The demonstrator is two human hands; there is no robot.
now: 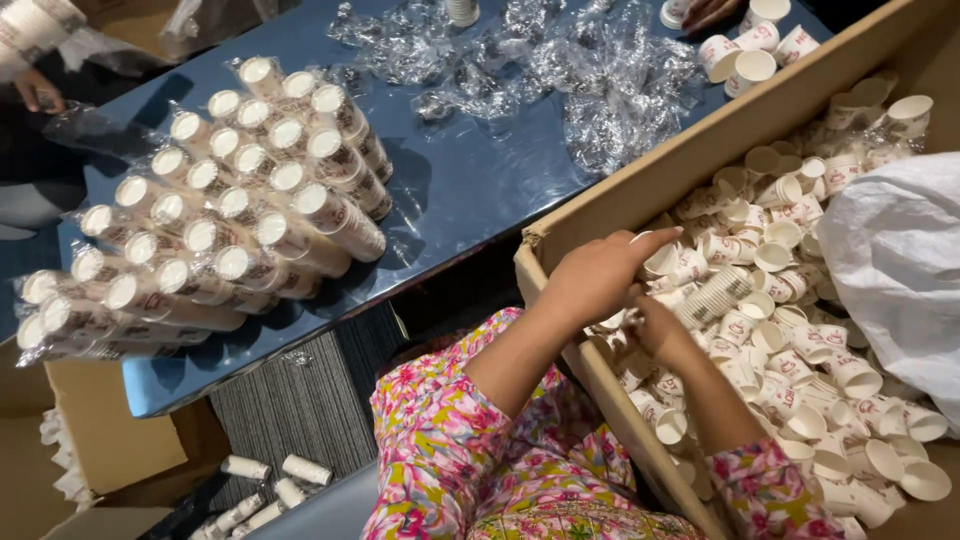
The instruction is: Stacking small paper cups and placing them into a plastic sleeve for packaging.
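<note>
- Big cardboard box on the right, packed with loose little white paper cups lying every which way.
- Left hand reaching over the box's near wall, fingers stretched out flat and close together on the cups just inside that wall; resting on top, not really closed around any one cup as far as visible.
- Right hand tucked just below the left one inside the box, down among the cups; fingers mostly hidden by the left hand, so can't tell how open they are or what's in them.
- Short ribbed nested stack of cups lying right beside both hands, a bit deeper into the box.
- White plastic bag bunched up over the box's right side, covering part of the cups.
- Left of the box: blue table with a pile of plastic-wrapped cup sleeves stacked on their sides.
- Crumpled clear wrappers on the table beyond the box's far corner, plus a few loose cups standing there.
- Another person's hand way over at the table's far left edge.
- Floral pink sleeves on both arms.
</note>
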